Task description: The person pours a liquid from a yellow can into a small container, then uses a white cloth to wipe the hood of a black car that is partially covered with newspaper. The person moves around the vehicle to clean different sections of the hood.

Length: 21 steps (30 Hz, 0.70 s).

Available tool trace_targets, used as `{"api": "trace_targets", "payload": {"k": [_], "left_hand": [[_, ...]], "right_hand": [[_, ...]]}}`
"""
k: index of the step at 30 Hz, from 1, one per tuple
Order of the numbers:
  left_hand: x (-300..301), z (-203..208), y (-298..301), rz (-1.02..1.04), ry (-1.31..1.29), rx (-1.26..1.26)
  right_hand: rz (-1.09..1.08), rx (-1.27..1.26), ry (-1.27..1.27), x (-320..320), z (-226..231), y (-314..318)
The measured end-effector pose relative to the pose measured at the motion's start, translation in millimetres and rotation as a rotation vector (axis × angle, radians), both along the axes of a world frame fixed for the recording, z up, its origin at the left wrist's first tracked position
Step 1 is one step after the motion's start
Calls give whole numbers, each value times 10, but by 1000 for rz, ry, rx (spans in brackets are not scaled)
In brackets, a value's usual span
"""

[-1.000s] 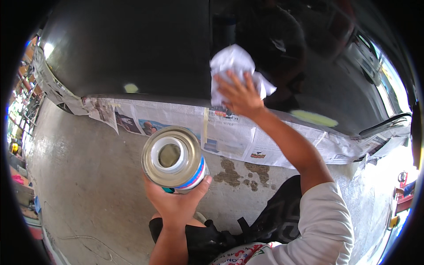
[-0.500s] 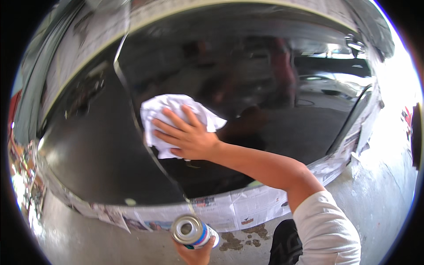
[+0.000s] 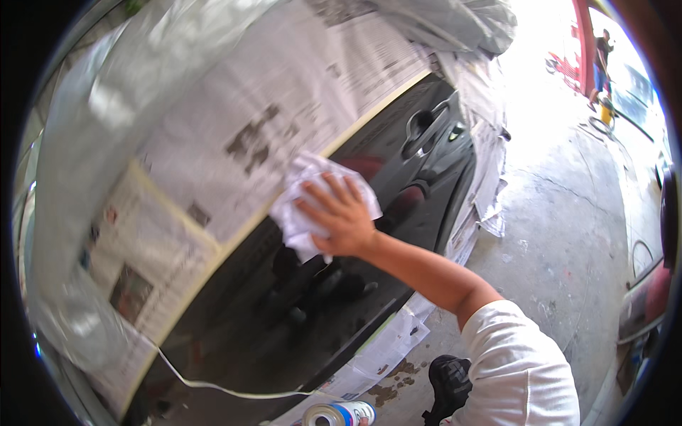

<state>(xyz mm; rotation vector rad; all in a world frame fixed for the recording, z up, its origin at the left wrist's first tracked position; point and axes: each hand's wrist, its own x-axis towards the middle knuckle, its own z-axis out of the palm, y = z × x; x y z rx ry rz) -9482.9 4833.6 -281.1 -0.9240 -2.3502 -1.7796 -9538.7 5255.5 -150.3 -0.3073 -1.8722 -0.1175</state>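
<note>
My right hand [image 3: 339, 216] lies flat with fingers spread on a crumpled white cloth [image 3: 293, 206], pressing it against the upper edge of a glossy black car door [image 3: 234, 319]. The cloth overlaps the yellowish masking tape [image 3: 227, 250] along that edge. At the bottom of the view stands a metal can [image 3: 349, 412] with a blue, red and white label and a round opening in its top. My left hand [image 3: 365, 421] grips the can; only a bit of a finger shows, the rest being cut off by the lower edge.
Newspaper sheets [image 3: 234, 135] and grey plastic film [image 3: 85, 213] cover the car around the door. A door handle [image 3: 426, 131] sits at the upper right. A loose pale strip [image 3: 234, 392] curves across the lower panel. Beyond, a person [image 3: 602, 60] stands far off on the concrete floor [image 3: 554, 213].
The view has swung toward the door handle and the masked upper part. My right hand has moved with the cloth to the taped edge. The can now sits lower, partly out of view.
</note>
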Motion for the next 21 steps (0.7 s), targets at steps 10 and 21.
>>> {"api": "trace_targets", "payload": {"k": [10, 21], "left_hand": [[440, 1327, 1071, -180, -71, -141], [734, 1928, 220, -356, -185, 31]], "right_hand": [[-539, -374, 123, 1709, 301, 3393], [-471, -332, 56, 606, 78, 1511]]}}
